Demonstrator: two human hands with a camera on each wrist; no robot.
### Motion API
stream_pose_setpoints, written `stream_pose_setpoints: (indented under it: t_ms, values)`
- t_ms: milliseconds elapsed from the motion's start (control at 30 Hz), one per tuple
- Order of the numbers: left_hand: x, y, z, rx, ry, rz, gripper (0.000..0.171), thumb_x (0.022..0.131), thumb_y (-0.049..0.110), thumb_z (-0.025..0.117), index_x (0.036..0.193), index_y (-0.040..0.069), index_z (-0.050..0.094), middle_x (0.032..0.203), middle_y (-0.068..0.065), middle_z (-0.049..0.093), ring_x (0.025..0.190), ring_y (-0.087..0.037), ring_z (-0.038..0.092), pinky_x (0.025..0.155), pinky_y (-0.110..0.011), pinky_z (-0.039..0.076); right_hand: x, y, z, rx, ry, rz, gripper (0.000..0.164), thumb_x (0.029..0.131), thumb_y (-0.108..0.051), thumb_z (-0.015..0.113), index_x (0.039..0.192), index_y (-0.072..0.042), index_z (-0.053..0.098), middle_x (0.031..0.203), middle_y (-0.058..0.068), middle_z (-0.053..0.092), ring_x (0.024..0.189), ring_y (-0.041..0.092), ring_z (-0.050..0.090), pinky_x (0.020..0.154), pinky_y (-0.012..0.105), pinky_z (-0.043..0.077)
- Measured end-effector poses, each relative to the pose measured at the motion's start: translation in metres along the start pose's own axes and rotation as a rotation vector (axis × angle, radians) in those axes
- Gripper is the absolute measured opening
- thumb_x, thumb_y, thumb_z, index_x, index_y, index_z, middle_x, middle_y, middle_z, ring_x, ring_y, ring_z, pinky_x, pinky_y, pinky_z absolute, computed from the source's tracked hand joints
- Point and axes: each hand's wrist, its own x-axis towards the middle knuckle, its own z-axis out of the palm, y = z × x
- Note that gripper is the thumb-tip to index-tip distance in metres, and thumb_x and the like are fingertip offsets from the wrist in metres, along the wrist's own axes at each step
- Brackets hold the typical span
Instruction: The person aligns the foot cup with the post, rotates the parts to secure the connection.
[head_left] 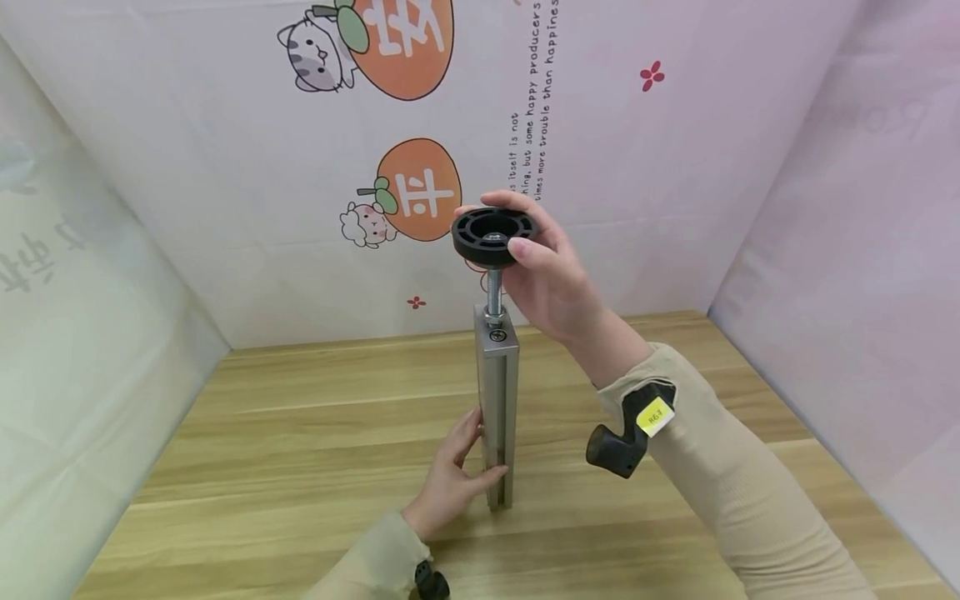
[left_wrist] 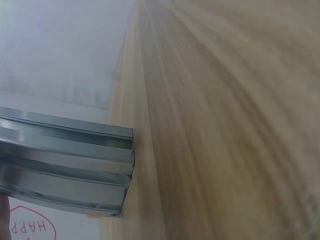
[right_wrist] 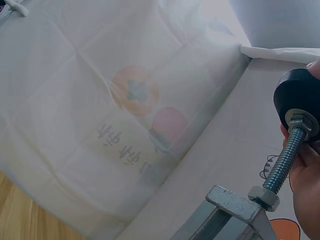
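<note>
A silver aluminium profile [head_left: 495, 400] stands upright on the wooden table, its grooved lower end [left_wrist: 70, 155] at the tabletop in the left wrist view. Low down, my left hand [head_left: 450, 483] grips it, thumb across the near side. From its top end plate [right_wrist: 235, 202] rises a threaded rod [head_left: 494, 292] with a hex nut [right_wrist: 264, 198] at its base. The rod carries a round black levelling foot [head_left: 472, 248], whose underside [right_wrist: 292, 92] shows in the right wrist view. My right hand [head_left: 555, 287] holds the foot's rim, thumb on the near edge; some fingers are hidden behind it.
White printed cloth walls [head_left: 600, 167] enclose the wooden tabletop [head_left: 315, 450] at the back and both sides. Black wrist cameras sit on the right sleeve [head_left: 630, 429] and the left sleeve [head_left: 430, 579].
</note>
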Motion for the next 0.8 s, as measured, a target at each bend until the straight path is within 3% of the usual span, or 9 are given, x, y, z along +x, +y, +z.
stream_pose_setpoints:
  t_ms: [100, 333, 600, 800]
  values:
    - [0.0, -0.002, 0.0, -0.003, 0.003, 0.01, 0.095, 0.077, -0.011, 0.07, 0.152, 0.02, 0.02, 0.147, 0.013, 0.03, 0.125, -0.001, 0.039, 0.108, -0.02, 0.034, -0.001, -0.001, 0.0, -0.043, 0.004, -0.017, 0.031, 0.082, -0.01, 0.057, 0.114, -0.008, 0.057, 0.117, 0.015, 0.056, 0.104, 0.025, 0.052, 0.081, 0.028, 0.047]
    - [0.001, 0.0, -0.001, -0.007, 0.0, -0.016, 0.091, 0.079, -0.008, 0.071, 0.151, 0.019, 0.023, 0.141, 0.005, 0.039, 0.117, -0.004, 0.046, 0.107, -0.022, 0.035, -0.002, -0.004, 0.001, -0.099, 0.05, 0.005, 0.036, 0.082, -0.006, 0.056, 0.118, -0.005, 0.054, 0.119, 0.015, 0.055, 0.105, 0.023, 0.053, 0.084, 0.027, 0.052]
    - [0.001, -0.001, -0.002, 0.001, -0.005, -0.023, 0.09, 0.079, -0.008, 0.07, 0.151, 0.018, 0.023, 0.141, 0.003, 0.04, 0.115, -0.005, 0.047, 0.107, -0.025, 0.037, -0.002, -0.009, 0.008, -0.265, 0.119, 0.006, 0.039, 0.078, -0.001, 0.057, 0.114, -0.016, 0.054, 0.112, 0.005, 0.058, 0.097, 0.019, 0.056, 0.078, 0.025, 0.054]
    - [0.001, -0.001, -0.002, -0.009, -0.012, -0.04, 0.088, 0.08, -0.007, 0.07, 0.151, 0.018, 0.024, 0.141, 0.0, 0.04, 0.115, -0.004, 0.046, 0.107, -0.022, 0.035, 0.0, -0.013, 0.014, -0.36, 0.182, 0.054, 0.042, 0.078, 0.003, 0.058, 0.117, -0.01, 0.051, 0.112, 0.008, 0.055, 0.096, 0.02, 0.056, 0.079, 0.028, 0.056]
